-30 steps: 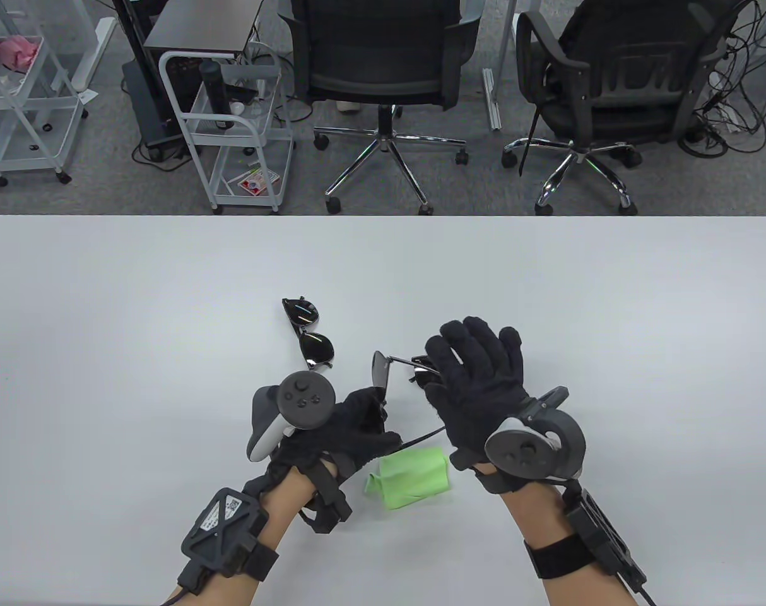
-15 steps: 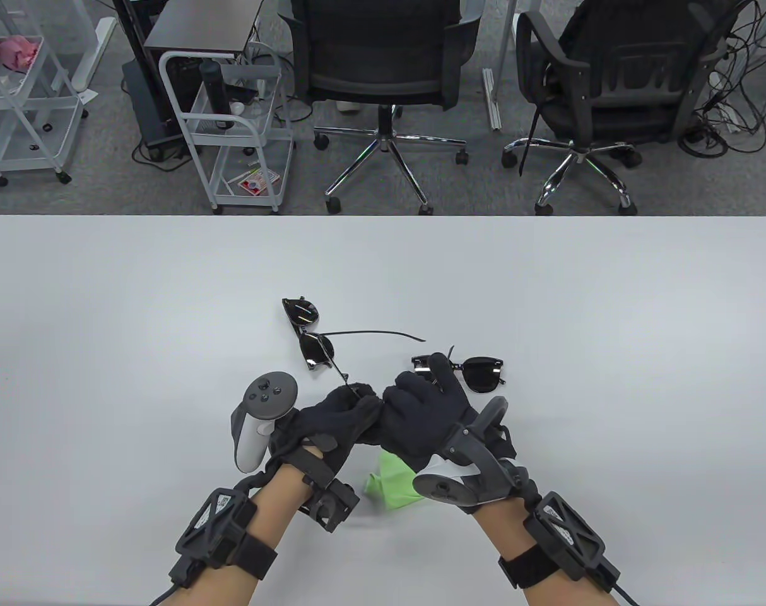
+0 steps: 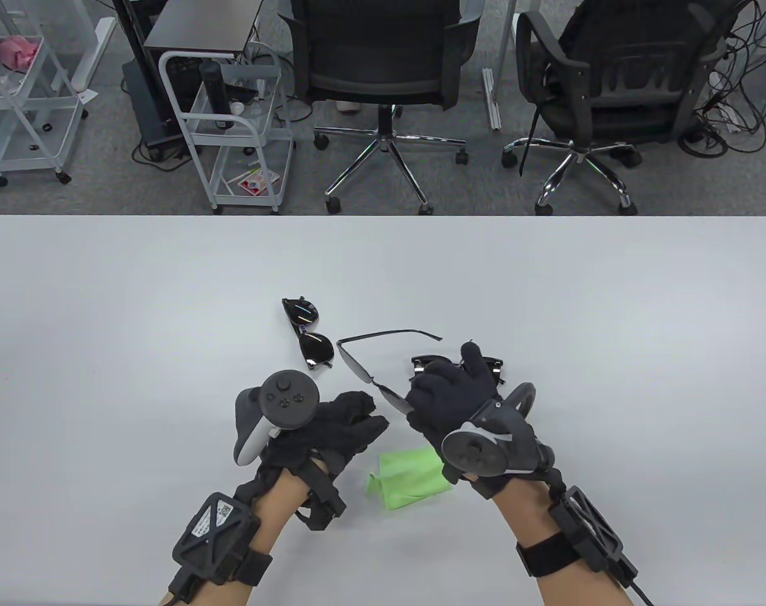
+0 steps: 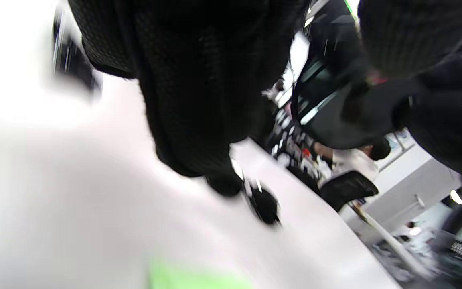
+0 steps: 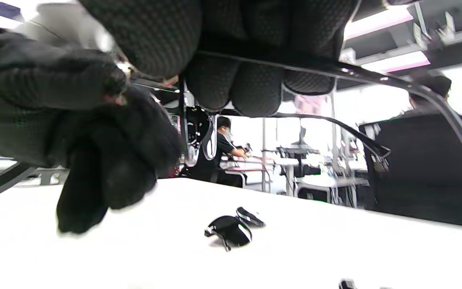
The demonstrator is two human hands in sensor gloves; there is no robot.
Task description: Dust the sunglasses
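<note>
So we've got a white table [image 3: 168,303] with three pairs of sunglasses in play. The thin-framed sunglasses [image 3: 364,372] are up off the table in our right hand [image 3: 449,404], which grips them at one end of the front; in the right wrist view the fingers [image 5: 231,88] are curled over the frame, with one arm [image 5: 415,92] running out to the right and the other arm [image 5: 335,128] visible beyond it. From above, the front runs up and left from the right hand, and one arm reaches back right over the table.

Our left hand [image 3: 342,426] sits just left of the held pair, fingers loosely bent and pointing toward the right hand. It isn't gripping anything that we can see, and the fingertips look just short of the lens. The left wrist view is too blurry to settle that, so we can't tell for sure whether it touches.

A folded pair [image 3: 308,333] lies on the table beyond the left hand, lenses up. A third, dark square-framed pair [image 3: 493,369] lies mostly hidden under the right hand's fingers; only its right corner pokes out.

The green cloth [image 3: 408,476] lies crumpled on the table between our two wrists, near the front edge, with neither hand on it.
</note>
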